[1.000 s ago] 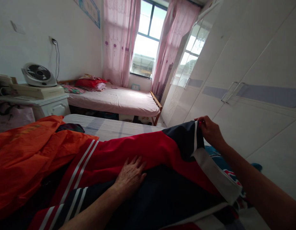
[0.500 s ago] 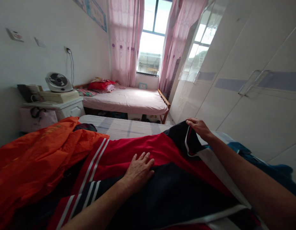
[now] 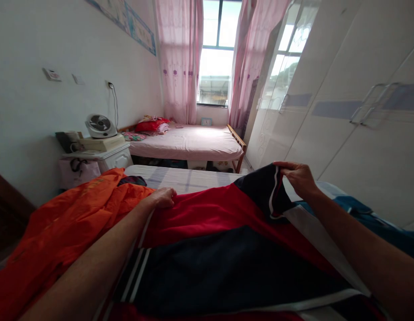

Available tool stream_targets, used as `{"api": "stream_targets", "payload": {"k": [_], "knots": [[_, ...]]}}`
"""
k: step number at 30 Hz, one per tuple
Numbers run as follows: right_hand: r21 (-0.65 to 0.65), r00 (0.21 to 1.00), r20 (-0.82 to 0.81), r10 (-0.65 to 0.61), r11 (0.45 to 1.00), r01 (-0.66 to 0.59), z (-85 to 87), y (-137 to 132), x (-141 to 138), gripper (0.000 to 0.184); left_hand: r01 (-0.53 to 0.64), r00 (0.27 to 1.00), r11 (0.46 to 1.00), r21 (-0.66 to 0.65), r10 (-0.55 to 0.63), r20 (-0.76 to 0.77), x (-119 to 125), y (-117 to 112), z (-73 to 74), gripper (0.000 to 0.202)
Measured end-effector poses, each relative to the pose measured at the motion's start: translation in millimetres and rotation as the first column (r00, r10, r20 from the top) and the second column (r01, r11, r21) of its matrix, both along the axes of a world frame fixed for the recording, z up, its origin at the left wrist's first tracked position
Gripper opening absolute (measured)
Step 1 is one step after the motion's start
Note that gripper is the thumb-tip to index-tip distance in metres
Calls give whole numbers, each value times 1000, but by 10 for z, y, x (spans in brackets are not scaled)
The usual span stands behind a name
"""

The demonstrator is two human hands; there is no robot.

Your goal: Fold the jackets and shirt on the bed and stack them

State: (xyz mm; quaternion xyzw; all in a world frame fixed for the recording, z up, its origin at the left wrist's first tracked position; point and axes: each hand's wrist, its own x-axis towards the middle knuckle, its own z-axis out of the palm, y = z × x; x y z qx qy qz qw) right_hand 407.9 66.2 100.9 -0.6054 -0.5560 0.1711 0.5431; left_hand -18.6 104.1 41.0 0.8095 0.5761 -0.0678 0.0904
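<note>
A red and navy jacket (image 3: 207,205) with white stripes lies spread across the near bed. My left hand (image 3: 164,197) is closed on the far edge of its striped end, beside an orange garment (image 3: 89,223). At the other end my right hand (image 3: 299,178) pinches a raised navy corner with white trim between thumb and fingers, lifting it above the bed. A navy sleeve (image 3: 200,263) with white cuff stripes lies folded over the red part, nearest to me. The edge under my left fingers is partly hidden.
The near bed's pale striped sheet (image 3: 187,177) shows beyond the jacket. Blue clothing (image 3: 357,209) lies at the right, by the white wardrobe (image 3: 341,147). A small fan (image 3: 100,125) stands on a bedside cabinet (image 3: 116,156); behind is a pink-sheeted bed (image 3: 196,142).
My left hand has gone from lying flat on the jacket's middle to gripping its far left edge. The right hand still holds the navy corner. The camera view has turned slightly left.
</note>
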Motion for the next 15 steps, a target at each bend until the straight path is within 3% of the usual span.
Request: {"api": "stream_targets", "payload": {"k": [4,8,11,15], "knots": [[62,989,-147,-1,998,11,118,-177,-26,27,20,1000,995,97,-20,-4,-3,-50,165,15],[123,944,-319,81,991,-43,213,-518,38,22,55,998,947,316,-63,14,-27,-396,335,18],[95,889,-445,104,993,-69,101,-874,184,17,170,982,900,402,-191,13,-117,-813,250,24],[-142,879,-477,15,985,-94,-278,-1266,374,9,386,918,833,397,-388,-79,-252,-1234,-25,36]]}}
